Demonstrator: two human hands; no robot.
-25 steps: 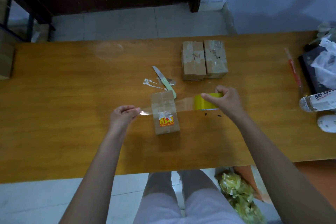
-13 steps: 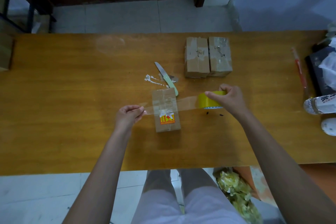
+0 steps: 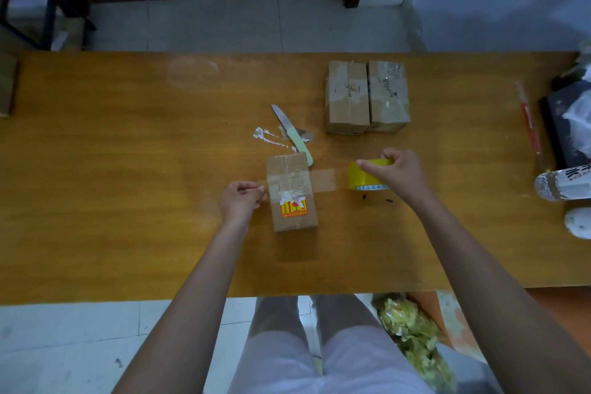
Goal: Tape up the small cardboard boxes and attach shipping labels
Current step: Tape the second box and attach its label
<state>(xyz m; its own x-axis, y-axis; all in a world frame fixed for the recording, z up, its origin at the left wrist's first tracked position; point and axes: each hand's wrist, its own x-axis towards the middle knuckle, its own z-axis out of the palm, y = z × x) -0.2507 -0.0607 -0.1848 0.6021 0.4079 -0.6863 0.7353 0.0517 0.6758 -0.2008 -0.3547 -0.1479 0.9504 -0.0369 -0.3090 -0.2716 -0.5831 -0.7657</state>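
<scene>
Tape strip (image 3: pixel 323 181) lowered onto one box (image 3: pixel 292 195); left hand (image 3: pixel 241 200) pinches its end, right hand (image 3: pixel 395 174) grips roll (image 3: pixel 363 177); two boxes (image 3: pixel 367 96) beyond.

The light is dim and a bit blue. A soft pale shine sits on the long orange-brown wooden bench (image 3: pixel 96 169) at the far left. Shadows are faint. The edges bend and look blurry; the middle is clearer.

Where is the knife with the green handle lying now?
In the head view the knife lies on the wooden table near its middle, just beyond the box being taped and left of the two taped boxes.
</scene>
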